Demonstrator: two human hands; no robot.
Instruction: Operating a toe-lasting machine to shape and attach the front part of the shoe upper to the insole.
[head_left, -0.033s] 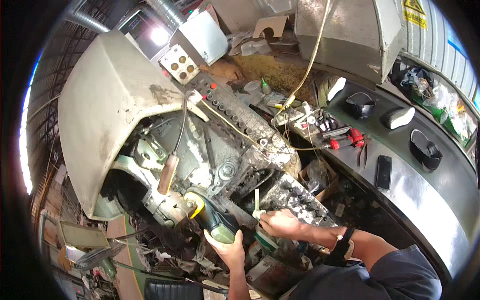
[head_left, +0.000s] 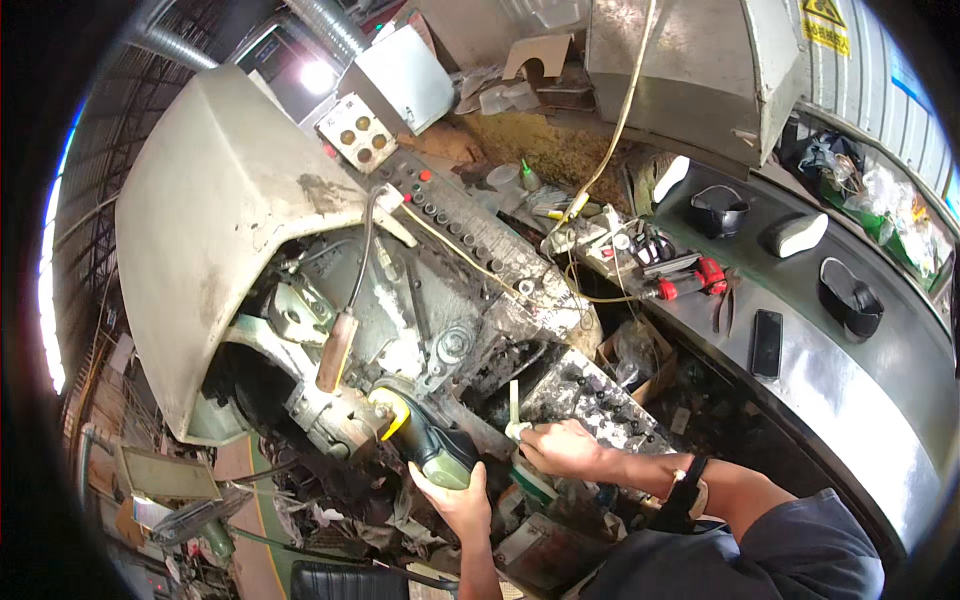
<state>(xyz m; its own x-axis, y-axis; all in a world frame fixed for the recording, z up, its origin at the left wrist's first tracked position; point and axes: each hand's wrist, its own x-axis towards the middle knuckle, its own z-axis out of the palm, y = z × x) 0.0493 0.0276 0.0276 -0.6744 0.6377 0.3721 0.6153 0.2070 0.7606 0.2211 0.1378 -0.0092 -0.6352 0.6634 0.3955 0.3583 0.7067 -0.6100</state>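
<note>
My left hand [head_left: 462, 505] is closed round the lower end of a black shoe upper [head_left: 422, 430], which sits on a green last [head_left: 447, 470]. The shoe's other end is up against the machine's metal head [head_left: 335, 420], beside a curved yellow piece [head_left: 397, 410]. My right hand [head_left: 560, 447] is shut on a pale upright lever [head_left: 515, 405] to the right of the shoe; its fingers wrap the lever's lower part. Above the shoe, a brown-handled tool [head_left: 337, 352] with a black cord stands against the machine head.
A big beige machine hood [head_left: 220, 230] rises at the left. Along the right runs a metal bench [head_left: 800, 390] bearing a phone [head_left: 767, 343], a red and black power tool [head_left: 695, 280], black shoe parts [head_left: 850, 300] and white lasts [head_left: 800, 235]. A cable [head_left: 620, 120] hangs from above.
</note>
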